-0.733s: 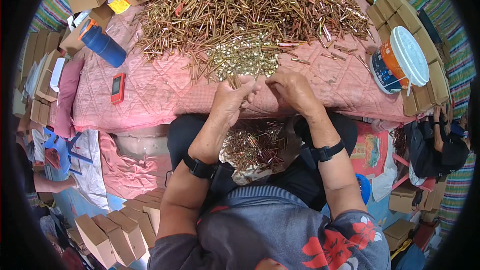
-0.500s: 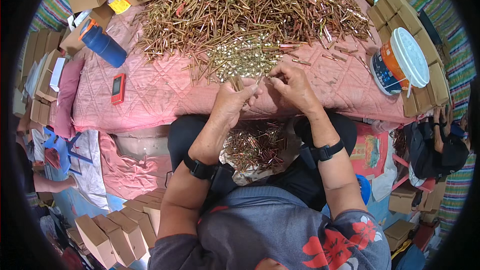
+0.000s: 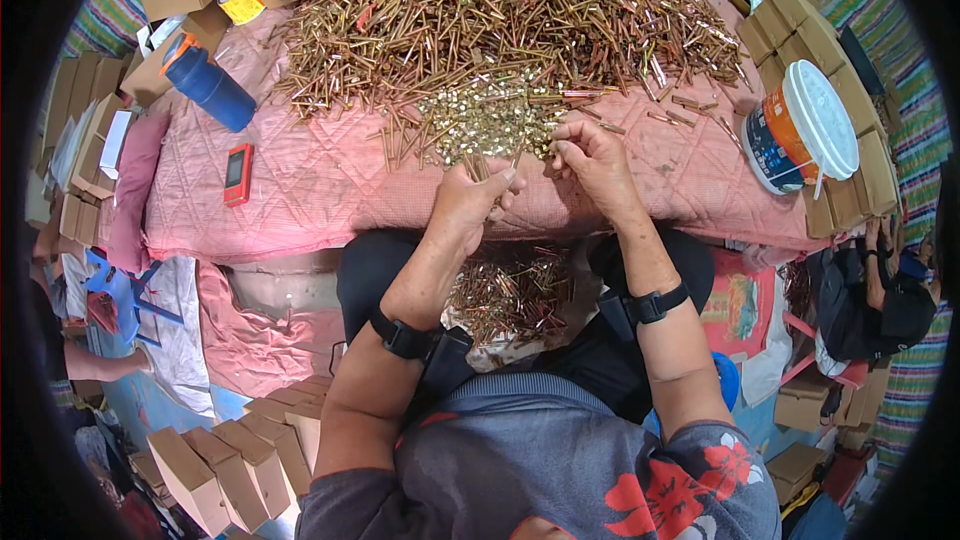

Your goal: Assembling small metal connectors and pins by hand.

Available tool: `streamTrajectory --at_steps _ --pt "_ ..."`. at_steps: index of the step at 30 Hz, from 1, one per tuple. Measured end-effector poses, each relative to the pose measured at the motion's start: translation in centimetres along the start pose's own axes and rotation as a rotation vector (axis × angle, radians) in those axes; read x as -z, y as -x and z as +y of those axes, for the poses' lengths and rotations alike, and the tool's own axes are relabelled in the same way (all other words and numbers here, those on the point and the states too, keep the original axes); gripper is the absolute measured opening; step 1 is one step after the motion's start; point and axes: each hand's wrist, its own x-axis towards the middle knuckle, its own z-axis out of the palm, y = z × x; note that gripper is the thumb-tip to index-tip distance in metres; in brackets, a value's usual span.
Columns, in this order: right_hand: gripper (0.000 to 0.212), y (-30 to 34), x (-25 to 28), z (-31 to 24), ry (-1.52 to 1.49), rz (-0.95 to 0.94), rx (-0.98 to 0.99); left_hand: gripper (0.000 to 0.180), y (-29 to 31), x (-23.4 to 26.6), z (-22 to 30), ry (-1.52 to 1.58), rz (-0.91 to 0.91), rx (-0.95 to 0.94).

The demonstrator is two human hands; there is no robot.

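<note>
My left hand [image 3: 468, 198] is closed around several thin brass-coloured metal rods [image 3: 478, 169], and one rod stands up between thumb and fingers. Just to its right, my right hand [image 3: 596, 162] has its thumb and fingertips pinched together at the near edge of a heap of small shiny metal pieces [image 3: 480, 120]. Whatever that pinch holds is too small to make out. Beyond both hands spreads a large pile of similar brass-coloured rods [image 3: 500, 20]. The quilted pink cover [image 3: 330, 180] lies under all of it.
A blue bottle [image 3: 210, 88] and a red handheld device [image 3: 237, 175] are at the left. At the right stands a white-lidded bucket [image 3: 800, 130] beside cardboard boxes [image 3: 850, 180]. More rods [image 3: 510, 300] lie between my knees. Another person [image 3: 870, 280] is at the far right.
My right hand has shifted a little right, away from the rods in my left hand, to the edge of the small pieces. The left hand stays nearly in place.
</note>
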Motion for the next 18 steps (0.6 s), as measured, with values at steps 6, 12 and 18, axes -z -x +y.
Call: streamTrajectory --at_steps 6,12,18 --pt "0.006 0.8 0.2 -0.8 0.292 -0.042 0.125 0.015 -0.3 -0.2 0.1 0.095 0.092 -0.047" --pt "0.009 1.3 -0.9 -3.1 0.612 -0.173 0.300 0.010 -0.2 1.5 0.7 0.167 0.156 -0.130" --pt "0.011 1.4 -2.9 -1.9 0.599 -0.253 0.583 0.010 0.2 1.0 1.1 0.197 0.155 -0.136"
